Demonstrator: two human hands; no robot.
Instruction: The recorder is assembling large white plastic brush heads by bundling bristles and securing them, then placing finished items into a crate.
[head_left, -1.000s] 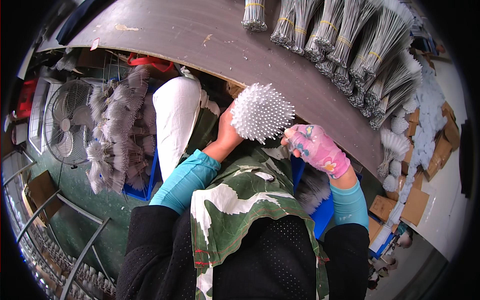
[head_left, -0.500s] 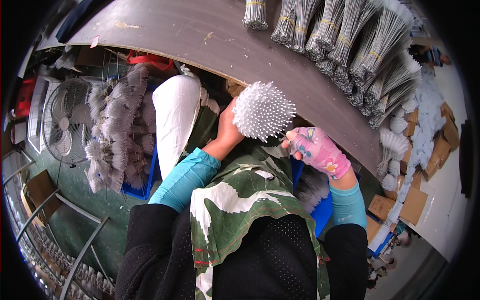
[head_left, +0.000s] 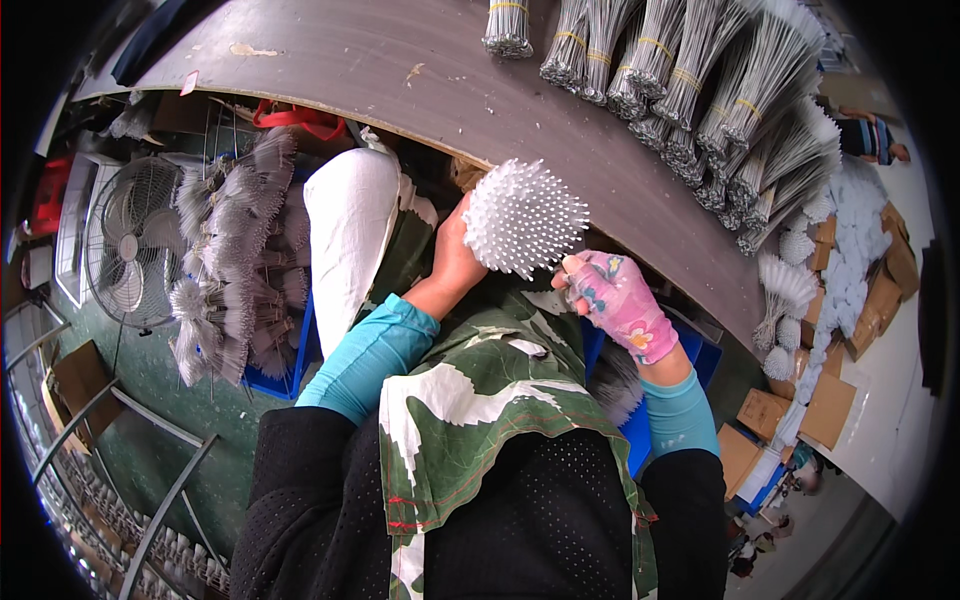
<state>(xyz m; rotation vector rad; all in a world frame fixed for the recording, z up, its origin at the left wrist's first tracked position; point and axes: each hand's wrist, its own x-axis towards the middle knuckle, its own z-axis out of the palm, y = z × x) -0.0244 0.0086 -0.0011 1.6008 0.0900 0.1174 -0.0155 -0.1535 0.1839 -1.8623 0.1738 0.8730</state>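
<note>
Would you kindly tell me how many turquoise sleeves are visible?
2: the left sleeve, by the left hand holding the white bundle, and the right sleeve, by the right hand in a pink glove.

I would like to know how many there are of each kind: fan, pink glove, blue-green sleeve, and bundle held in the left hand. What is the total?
Fan: 1
Pink glove: 1
Blue-green sleeves: 2
White-tipped bundle in the left hand: 1
Total: 5

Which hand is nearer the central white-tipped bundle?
Left. The left hand holds the white-tipped bundle at its left side; the right hand is by its lower right edge, contact unclear.
</note>
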